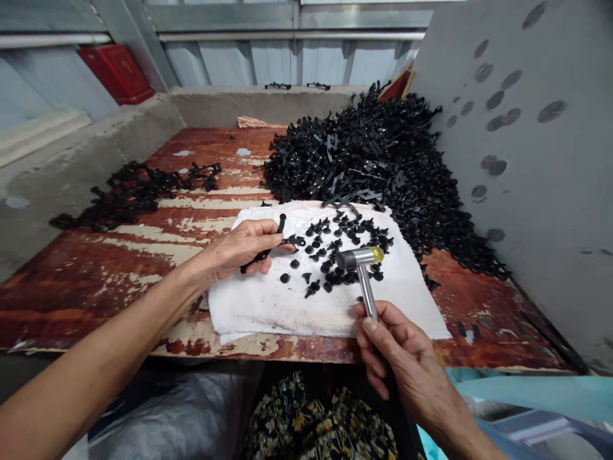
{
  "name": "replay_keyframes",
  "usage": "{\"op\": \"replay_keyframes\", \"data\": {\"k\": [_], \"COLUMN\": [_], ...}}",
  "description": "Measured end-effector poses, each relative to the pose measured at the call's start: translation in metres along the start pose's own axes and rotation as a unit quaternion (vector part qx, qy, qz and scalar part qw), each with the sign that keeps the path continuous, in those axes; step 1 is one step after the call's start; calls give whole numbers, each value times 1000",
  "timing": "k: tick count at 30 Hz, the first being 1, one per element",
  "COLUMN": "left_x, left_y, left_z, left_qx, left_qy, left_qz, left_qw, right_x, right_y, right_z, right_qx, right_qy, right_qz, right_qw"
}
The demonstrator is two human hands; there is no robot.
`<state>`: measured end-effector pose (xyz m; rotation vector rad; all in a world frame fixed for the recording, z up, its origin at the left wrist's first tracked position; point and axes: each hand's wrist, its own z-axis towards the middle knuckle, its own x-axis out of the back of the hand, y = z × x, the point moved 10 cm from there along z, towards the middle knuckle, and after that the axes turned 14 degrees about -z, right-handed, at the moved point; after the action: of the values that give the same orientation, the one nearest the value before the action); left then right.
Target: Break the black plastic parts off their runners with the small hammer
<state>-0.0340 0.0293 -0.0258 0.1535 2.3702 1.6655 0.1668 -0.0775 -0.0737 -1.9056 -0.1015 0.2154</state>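
My left hand (246, 249) is closed around a black plastic bracket-like part (281, 223), whose ends stick out past the fingers over the left side of a white cloth (249, 306). My right hand (402, 345) grips a small mallet (366, 281) by its metal shaft, at the cloth's front edge. The mallet head has a dark grey face on the left and a yellow face on the right, and hangs above the cloth. Under and around it lie several small black round pieces with stems (313, 287), scattered loosely. The fingers partly cover the bracket's middle.
A big heap of black plastic parts (364, 153) fills the back right, against a grey panel (527, 160). Along the left lies a smaller pile of black brackets (129, 191). The worn red-brown tabletop (158, 249) has a low concrete ledge (215, 105) behind it.
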Motion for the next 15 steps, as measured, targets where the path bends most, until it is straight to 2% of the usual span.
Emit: {"op": "replay_keyframes", "data": {"k": [4, 10, 15], "left_x": [0, -4, -11], "left_y": [0, 17, 13], "left_z": [1, 12, 17], "left_qx": [2, -49, -28], "left_qy": [-8, 10, 5], "left_qz": [-9, -7, 13], "left_qw": [1000, 999, 999], "right_x": [0, 0, -2], "right_y": [1, 0, 0], "right_z": [0, 0, 0], "right_qx": [1, 10, 7], "right_qy": [-1, -1, -9], "right_qz": [3, 1, 7], "right_qw": [1000, 1000, 1000]}}
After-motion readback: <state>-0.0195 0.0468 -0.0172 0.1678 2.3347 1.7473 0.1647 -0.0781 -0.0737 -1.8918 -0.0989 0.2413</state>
